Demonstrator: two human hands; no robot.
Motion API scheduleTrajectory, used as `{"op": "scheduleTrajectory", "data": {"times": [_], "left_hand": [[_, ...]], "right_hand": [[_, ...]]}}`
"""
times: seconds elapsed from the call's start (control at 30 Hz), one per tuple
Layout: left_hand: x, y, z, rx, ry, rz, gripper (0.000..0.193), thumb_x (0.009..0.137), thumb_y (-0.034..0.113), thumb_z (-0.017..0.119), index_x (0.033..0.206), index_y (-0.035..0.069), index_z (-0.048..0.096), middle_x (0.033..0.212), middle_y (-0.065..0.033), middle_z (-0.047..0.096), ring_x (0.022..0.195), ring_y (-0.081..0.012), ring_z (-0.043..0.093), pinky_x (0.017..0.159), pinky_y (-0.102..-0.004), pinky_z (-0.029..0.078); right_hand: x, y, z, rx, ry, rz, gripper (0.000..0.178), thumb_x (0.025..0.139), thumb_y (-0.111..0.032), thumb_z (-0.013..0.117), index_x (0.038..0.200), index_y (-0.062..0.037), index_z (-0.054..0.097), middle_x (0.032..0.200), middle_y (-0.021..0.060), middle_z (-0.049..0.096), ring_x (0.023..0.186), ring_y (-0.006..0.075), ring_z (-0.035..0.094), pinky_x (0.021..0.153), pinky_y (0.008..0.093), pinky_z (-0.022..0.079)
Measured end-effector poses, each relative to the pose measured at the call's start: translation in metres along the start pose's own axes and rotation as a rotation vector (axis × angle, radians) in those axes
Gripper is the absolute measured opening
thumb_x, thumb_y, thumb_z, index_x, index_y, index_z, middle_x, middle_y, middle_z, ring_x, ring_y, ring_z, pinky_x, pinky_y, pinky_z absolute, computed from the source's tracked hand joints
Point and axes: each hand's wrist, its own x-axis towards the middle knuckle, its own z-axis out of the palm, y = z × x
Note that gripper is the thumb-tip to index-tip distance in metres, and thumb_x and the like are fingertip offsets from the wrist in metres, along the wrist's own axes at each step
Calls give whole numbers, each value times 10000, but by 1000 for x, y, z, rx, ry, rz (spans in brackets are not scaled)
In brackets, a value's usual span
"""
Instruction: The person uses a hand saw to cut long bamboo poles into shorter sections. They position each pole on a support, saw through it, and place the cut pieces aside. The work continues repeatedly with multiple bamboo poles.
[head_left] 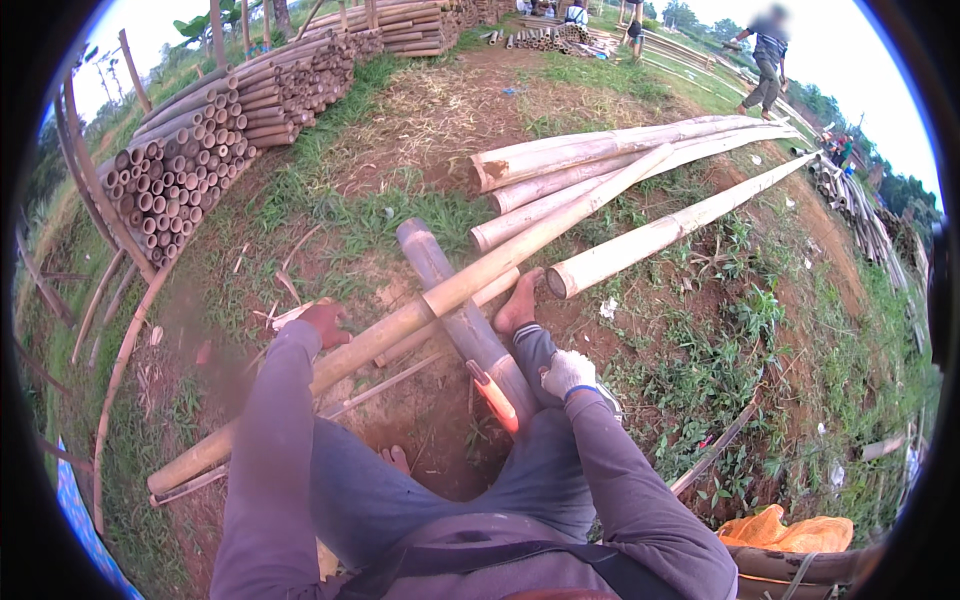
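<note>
Left hand (325,322), in a dark reddish glove, sits left of frame centre. The left arm in a purple-grey sleeve runs up from the lower edge, nearly straight, and the hand presses on the long bamboo pole (440,295). The fingers look curled onto the pole, but whether they are closed around it or just resting on it I cannot tell.

That pole runs diagonally from lower left to upper right of the frame and lies across a thicker grey bamboo log (455,305) on the ground at centre.

Right hand (568,374), in a white glove, is just right of centre, with the elbow bent and the forearm coming up from the lower right. Its fingers are clamped shut, apparently on the handle of an orange-handled blade (496,392), which is motion-blurred and lies against the lower end of the grey log.

A bare foot (520,305) rests on the crossing poles beside the grey log, with the jeans-clad knee below it.

More pale bamboo poles (600,170) fan out toward the upper right. A stack of cut bamboo (190,160) with its ends showing sits upper left. An orange bag (785,530) lies lower right. A person (768,60) walks at the top right, far off. The ground is dirt and grass.
</note>
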Motion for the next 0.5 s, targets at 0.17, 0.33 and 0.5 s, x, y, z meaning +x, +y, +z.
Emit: {"op": "scheduleTrajectory", "data": {"times": [0.17, 0.33, 0.5], "left_hand": [[0, 1, 0, -4, -9, -13, 700, 807, 424, 885, 1392, 95, 685, 1308, -233, 744, 1243, -416, 702, 1080, -465, 553], [0, 3, 2, -16, -14, -30, 703, 810, 432, 886, 1394, 97, 684, 1311, -225, 743, 1252, -406, 699, 1086, -464, 548], [0, 3, 0, 5, -27, -38, 673, 836, 421, 875, 1405, 122, 676, 1430, -209, 656, 1291, -402, 669, 1080, -486, 550]], "right_hand": [[0, 0, 0, 0, 3, -4, 457, 925, -460, 754, 1156, -72, 821, 1172, 210, 800, 1131, 386, 770, 987, 477, 610], [0, 2, 3, -1, 6, 7, 459, 927, -467, 756, 1156, -75, 822, 1175, 210, 800, 1136, 382, 769, 988, 479, 609], [-2, 1, -2, 12, 9, -8, 453, 940, -457, 751, 1166, -69, 814, 1167, 226, 795, 1127, 402, 764, 996, 499, 603]]}}
